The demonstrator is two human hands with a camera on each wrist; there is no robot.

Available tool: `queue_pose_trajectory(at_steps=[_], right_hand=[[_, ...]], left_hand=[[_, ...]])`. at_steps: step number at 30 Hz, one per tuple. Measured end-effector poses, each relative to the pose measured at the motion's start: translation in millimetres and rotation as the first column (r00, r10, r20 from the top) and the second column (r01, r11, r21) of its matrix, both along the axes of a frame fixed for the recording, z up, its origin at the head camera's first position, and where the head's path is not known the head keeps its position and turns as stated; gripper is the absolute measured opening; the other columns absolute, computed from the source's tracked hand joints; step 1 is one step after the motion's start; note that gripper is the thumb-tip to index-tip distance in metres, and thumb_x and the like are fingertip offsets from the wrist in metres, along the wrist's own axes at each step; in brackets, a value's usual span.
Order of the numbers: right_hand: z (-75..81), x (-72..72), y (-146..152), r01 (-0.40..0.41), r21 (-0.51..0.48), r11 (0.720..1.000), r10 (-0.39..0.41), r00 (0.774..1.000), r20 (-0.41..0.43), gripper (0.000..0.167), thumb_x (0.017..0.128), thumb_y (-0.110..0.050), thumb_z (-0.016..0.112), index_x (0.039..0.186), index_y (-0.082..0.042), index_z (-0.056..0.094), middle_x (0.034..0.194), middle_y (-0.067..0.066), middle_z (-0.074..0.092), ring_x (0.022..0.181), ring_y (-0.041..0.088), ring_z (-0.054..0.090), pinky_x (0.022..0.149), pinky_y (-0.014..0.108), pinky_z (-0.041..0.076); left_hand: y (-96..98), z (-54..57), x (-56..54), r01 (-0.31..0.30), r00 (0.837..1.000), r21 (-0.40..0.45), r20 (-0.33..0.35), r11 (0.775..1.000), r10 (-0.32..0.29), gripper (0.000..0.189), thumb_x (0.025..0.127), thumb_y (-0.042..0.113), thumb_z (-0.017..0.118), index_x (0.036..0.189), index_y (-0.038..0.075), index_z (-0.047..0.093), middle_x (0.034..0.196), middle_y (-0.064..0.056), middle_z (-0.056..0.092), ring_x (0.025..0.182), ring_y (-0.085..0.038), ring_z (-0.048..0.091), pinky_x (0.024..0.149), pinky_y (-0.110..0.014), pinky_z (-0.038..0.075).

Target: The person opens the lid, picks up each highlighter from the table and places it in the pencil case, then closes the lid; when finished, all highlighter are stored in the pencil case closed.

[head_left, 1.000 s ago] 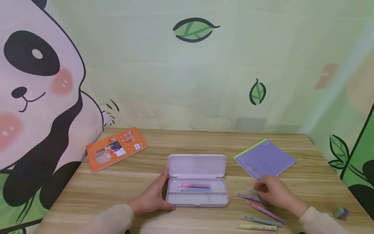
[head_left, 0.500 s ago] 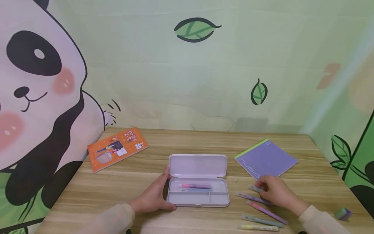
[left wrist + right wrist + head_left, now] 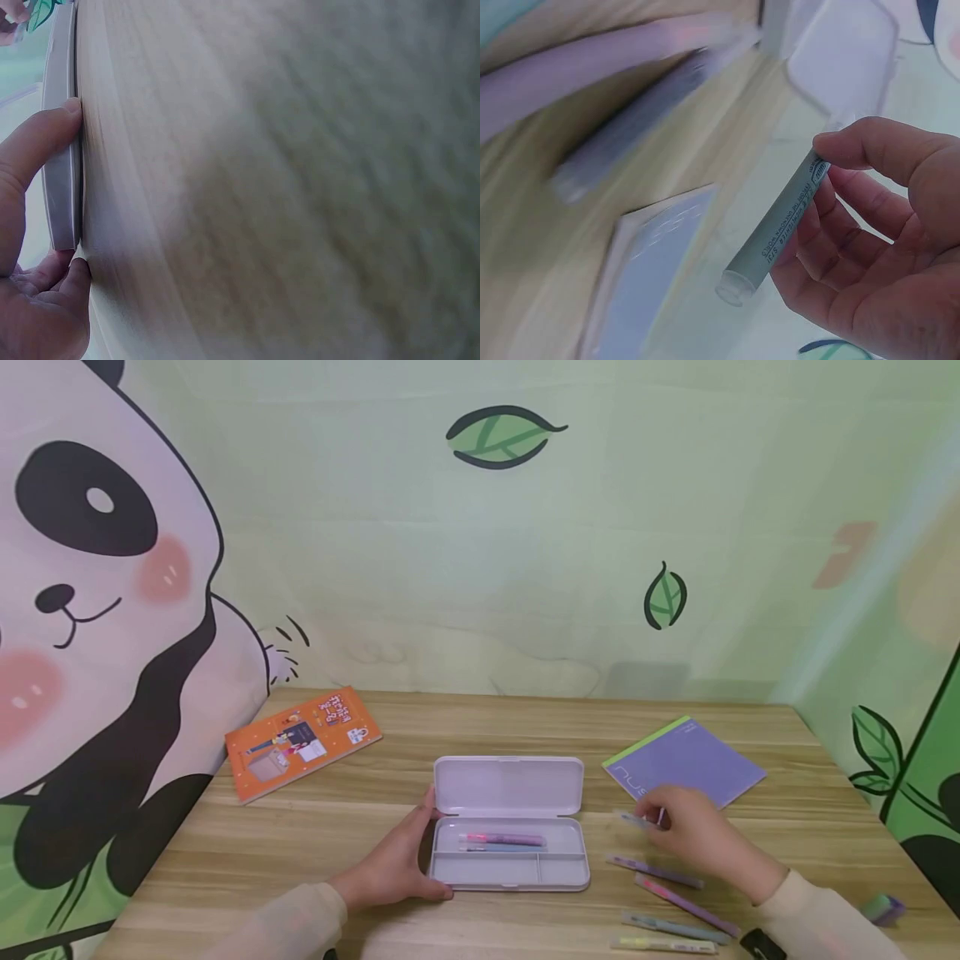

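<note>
A white pencil case (image 3: 483, 870) lies with its lid (image 3: 508, 785) raised, at the middle of the table. My left hand (image 3: 390, 864) grips its left end, thumb at the front side and fingers toward the hinge. In the case's back compartment are a pink-and-purple highlighter (image 3: 510, 839) and a bluish pen (image 3: 502, 849). To the right, my right hand (image 3: 697, 835) pinches a grey-green highlighter (image 3: 780, 217) between thumb and fingers. The right wrist view shows it raised off the table, printing along its barrel. In the left wrist view my left thumb (image 3: 45, 139) presses the case's side.
Nearer me on the right lie a purple pen (image 3: 656, 871), a pink-purple highlighter (image 3: 686, 903), a grey-blue one (image 3: 678, 928) and a yellow one (image 3: 663, 945). A purple notebook (image 3: 697, 760), an orange book (image 3: 303, 743) and a small green-and-purple object (image 3: 883, 908) sit farther out.
My right hand has lifted the grey-green highlighter off the table and moved it up and slightly left, over the notebook's near corner. My left hand stays at the pencil case.
</note>
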State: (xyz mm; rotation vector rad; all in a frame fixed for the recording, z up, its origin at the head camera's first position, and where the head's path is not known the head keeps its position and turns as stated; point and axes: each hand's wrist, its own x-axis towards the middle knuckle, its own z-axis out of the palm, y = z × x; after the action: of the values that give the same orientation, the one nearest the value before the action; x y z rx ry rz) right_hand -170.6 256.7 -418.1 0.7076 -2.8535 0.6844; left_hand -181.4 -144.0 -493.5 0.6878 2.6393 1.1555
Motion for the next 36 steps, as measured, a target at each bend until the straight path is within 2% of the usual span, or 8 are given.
queue_pose_trajectory(at_steps=[9, 18, 24, 29, 32, 36], right_hand=[[11.1, -4.6, -33.4, -0.078, 0.02, 0.997, 0.078, 0.997, -0.02, 0.017, 0.075, 0.0, 0.072, 0.086, -0.012, 0.071, 0.074, -0.009, 0.058, 0.066, 0.001, 0.048, 0.057, 0.02, 0.042], [12.5, -11.8, -73.2, -0.185, -0.019, 0.983, 0.185, 0.983, 0.001, 0.017, 0.074, 0.001, 0.069, 0.088, -0.009, 0.07, 0.076, -0.005, 0.061, 0.07, 0.006, 0.052, 0.062, 0.021, 0.045], [6.8, -19.9, -98.9, -0.26, -0.006, 0.966, 0.259, 0.964, -0.058, 0.017, 0.071, 0.001, 0.069, 0.086, -0.008, 0.07, 0.074, -0.002, 0.062, 0.07, 0.009, 0.053, 0.064, 0.021, 0.045], [-2.1, -25.0, -121.0, -0.319, 0.005, 0.948, 0.318, 0.945, -0.077, 0.016, 0.07, 0.004, 0.068, 0.084, -0.004, 0.068, 0.072, 0.001, 0.06, 0.068, 0.009, 0.051, 0.063, 0.02, 0.044], [-8.0, -25.7, -133.7, -0.317, 0.029, 0.948, 0.318, 0.946, -0.067, 0.014, 0.07, 0.003, 0.069, 0.082, -0.004, 0.068, 0.071, 0.001, 0.058, 0.067, 0.008, 0.048, 0.062, 0.019, 0.043], [-14.1, -25.7, -148.6, -0.312, 0.031, 0.95, 0.312, 0.95, -0.011, 0.012, 0.071, 0.003, 0.07, 0.081, -0.004, 0.069, 0.071, 0.002, 0.057, 0.067, 0.008, 0.045, 0.062, 0.019, 0.042]], left_hand=[[-0.4, -0.7, 0.2, -0.001, 1.0, 0.003, -0.018, 1.0, 0.001, 0.139, 0.058, 0.031, 0.093, 0.154, 0.001, -0.003, 0.131, -0.008, 0.049, 0.125, -0.021, 0.044, 0.113, -0.051, 0.029], [0.3, 1.0, -0.4, 0.003, 0.999, 0.002, 0.033, 1.0, -0.003, 0.138, 0.059, 0.032, 0.092, 0.155, 0.003, -0.004, 0.135, -0.009, 0.048, 0.129, -0.023, 0.041, 0.116, -0.05, 0.025], [-0.4, -1.3, -1.5, 0.007, 1.0, -0.001, 0.028, 1.0, -0.007, 0.139, 0.06, 0.034, 0.092, 0.155, 0.004, -0.005, 0.135, -0.009, 0.048, 0.13, -0.023, 0.041, 0.116, -0.05, 0.025], [-1.4, -2.2, -1.6, 0.005, 1.0, 0.001, 0.028, 1.0, -0.005, 0.138, 0.06, 0.033, 0.092, 0.155, 0.005, -0.005, 0.135, -0.009, 0.048, 0.129, -0.023, 0.041, 0.116, -0.05, 0.025], [-1.4, -1.3, -1.3, 0.007, 1.0, 0.002, 0.029, 1.0, -0.007, 0.138, 0.06, 0.033, 0.092, 0.155, 0.006, -0.004, 0.136, -0.009, 0.048, 0.13, -0.023, 0.041, 0.116, -0.05, 0.025], [-1.2, 0.1, -0.8, 0.01, 0.999, 0.003, 0.035, 1.0, -0.01, 0.137, 0.061, 0.033, 0.092, 0.155, 0.005, -0.004, 0.137, -0.01, 0.047, 0.13, -0.023, 0.041, 0.116, -0.05, 0.025]])
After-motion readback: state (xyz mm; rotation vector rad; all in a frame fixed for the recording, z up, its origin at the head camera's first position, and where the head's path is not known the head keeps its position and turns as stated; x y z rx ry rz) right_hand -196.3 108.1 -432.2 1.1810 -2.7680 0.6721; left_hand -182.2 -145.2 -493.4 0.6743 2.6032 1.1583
